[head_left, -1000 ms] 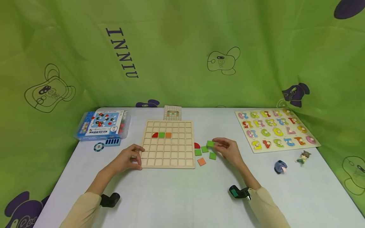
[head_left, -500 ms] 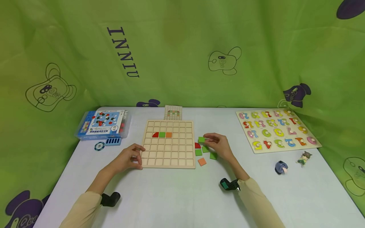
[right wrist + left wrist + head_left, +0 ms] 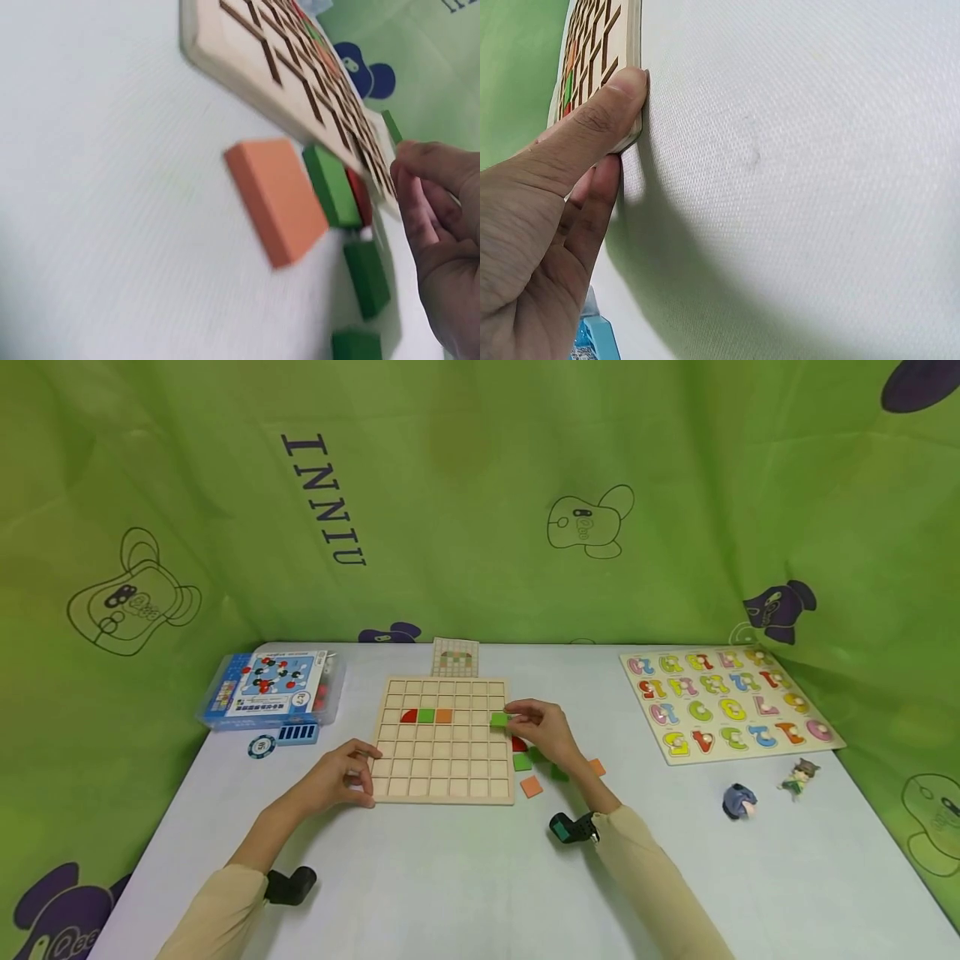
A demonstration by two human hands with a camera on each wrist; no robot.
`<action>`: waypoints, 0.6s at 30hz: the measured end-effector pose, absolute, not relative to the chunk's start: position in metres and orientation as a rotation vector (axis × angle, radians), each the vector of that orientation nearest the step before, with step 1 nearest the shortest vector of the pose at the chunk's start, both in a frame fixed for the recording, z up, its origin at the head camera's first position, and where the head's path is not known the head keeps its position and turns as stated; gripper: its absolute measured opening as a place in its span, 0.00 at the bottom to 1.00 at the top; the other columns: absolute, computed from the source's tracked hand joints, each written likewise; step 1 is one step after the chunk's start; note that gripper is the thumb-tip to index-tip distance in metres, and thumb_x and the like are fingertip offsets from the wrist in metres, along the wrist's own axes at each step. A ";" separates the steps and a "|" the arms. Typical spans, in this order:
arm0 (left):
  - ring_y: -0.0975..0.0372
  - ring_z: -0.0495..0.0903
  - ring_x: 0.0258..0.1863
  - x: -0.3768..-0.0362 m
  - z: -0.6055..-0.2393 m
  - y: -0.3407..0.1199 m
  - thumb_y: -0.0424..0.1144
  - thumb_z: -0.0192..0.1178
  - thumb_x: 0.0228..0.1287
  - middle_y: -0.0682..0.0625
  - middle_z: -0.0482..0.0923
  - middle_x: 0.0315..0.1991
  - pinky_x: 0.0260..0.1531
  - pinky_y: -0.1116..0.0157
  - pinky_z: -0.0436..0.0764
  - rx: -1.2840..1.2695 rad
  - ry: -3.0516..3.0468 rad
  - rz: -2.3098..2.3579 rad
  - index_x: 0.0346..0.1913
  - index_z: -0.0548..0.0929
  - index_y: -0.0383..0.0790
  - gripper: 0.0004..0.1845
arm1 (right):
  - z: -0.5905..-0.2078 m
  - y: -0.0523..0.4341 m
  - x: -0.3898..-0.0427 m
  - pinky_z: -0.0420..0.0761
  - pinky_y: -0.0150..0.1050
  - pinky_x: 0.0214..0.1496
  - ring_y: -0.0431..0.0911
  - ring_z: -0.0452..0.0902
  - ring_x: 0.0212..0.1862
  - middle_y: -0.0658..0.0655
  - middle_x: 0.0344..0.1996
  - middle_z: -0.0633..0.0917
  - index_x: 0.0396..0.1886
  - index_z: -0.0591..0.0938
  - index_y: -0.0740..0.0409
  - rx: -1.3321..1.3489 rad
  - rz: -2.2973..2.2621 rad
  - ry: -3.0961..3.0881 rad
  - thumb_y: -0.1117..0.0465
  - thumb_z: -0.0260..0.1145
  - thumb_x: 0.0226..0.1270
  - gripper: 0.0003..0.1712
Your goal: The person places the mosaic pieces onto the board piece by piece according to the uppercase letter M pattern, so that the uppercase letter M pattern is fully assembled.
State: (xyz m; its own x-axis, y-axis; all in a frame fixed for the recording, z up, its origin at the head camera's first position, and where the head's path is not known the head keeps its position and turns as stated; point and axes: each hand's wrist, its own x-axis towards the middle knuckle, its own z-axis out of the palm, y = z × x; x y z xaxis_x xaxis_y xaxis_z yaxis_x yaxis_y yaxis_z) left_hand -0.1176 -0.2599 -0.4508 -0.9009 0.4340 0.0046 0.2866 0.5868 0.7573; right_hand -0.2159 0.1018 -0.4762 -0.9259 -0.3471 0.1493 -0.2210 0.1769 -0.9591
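Head view, my right hand: my right hand (image 3: 543, 728) pinches a small green square wooden tile (image 3: 498, 719) between thumb and fingertips, and holds it over the right edge of the square wooden grid board (image 3: 444, 739).
Head view, my left hand: my left hand (image 3: 339, 777) grips the near left corner of the board, with the fingers curled at its edge.
Head view, on the board: beyond my left hand, three pieces lie in one row of cells: a red quarter-circle piece (image 3: 408, 716), a green square piece (image 3: 426, 715) and an orange square piece (image 3: 443, 716), side by side.
Head view, loose tiles: under and just beside my right hand lie a red curved tile (image 3: 519, 745), a green tile (image 3: 522, 762) and two orange square tiles (image 3: 531, 786) (image 3: 596, 767) on the white table (image 3: 465, 877).
Head view, far from the hands: a blue plastic box (image 3: 270, 689) is well to the left of my left hand; a colourful number puzzle board (image 3: 727, 702) is well to the right of my right hand.
Left wrist view: my thumb (image 3: 592, 127) presses flat on the edge of the board (image 3: 626, 45), and the other fingers are under it.
Right wrist view: the green tile in my fingers (image 3: 391, 126) is seen edge-on above the board (image 3: 247, 52); the orange tile (image 3: 276, 199) and other green tiles (image 3: 334, 187) lie on the table near my hand (image 3: 442, 225).
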 end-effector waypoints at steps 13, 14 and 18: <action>0.46 0.72 0.52 -0.118 -0.452 -0.259 0.28 0.76 0.41 0.38 0.71 0.55 0.45 0.62 0.82 0.584 2.632 1.199 0.20 0.80 0.42 0.12 | -0.472 0.075 -0.226 0.82 0.32 0.40 0.52 0.82 0.39 0.66 0.42 0.85 0.47 0.82 0.70 -0.664 -1.756 2.417 0.74 0.68 0.58 0.16; 0.46 0.72 0.52 -0.118 -0.452 -0.259 0.28 0.76 0.41 0.38 0.71 0.55 0.45 0.62 0.82 0.578 2.632 1.196 0.20 0.80 0.42 0.12 | -0.472 0.074 -0.227 0.82 0.32 0.40 0.52 0.82 0.38 0.66 0.42 0.85 0.46 0.82 0.70 -0.676 -1.750 2.423 0.74 0.68 0.58 0.15; 0.45 0.71 0.54 -0.118 -0.450 -0.259 0.28 0.76 0.41 0.38 0.71 0.55 0.45 0.61 0.82 0.556 2.625 1.201 0.20 0.80 0.41 0.12 | -0.470 0.070 -0.228 0.82 0.33 0.40 0.52 0.82 0.38 0.67 0.42 0.84 0.46 0.81 0.71 -0.710 -1.746 2.417 0.75 0.68 0.57 0.15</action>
State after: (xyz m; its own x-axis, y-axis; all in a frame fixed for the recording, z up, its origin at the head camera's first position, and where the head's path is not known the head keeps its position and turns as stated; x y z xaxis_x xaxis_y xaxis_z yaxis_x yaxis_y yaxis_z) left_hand -0.1183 -0.2586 -0.4504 -0.9089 0.4161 -0.0262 0.2522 0.5989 0.7601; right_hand -0.2279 0.0704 -0.4700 -0.8899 -0.4084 0.2033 -0.3212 0.2444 -0.9149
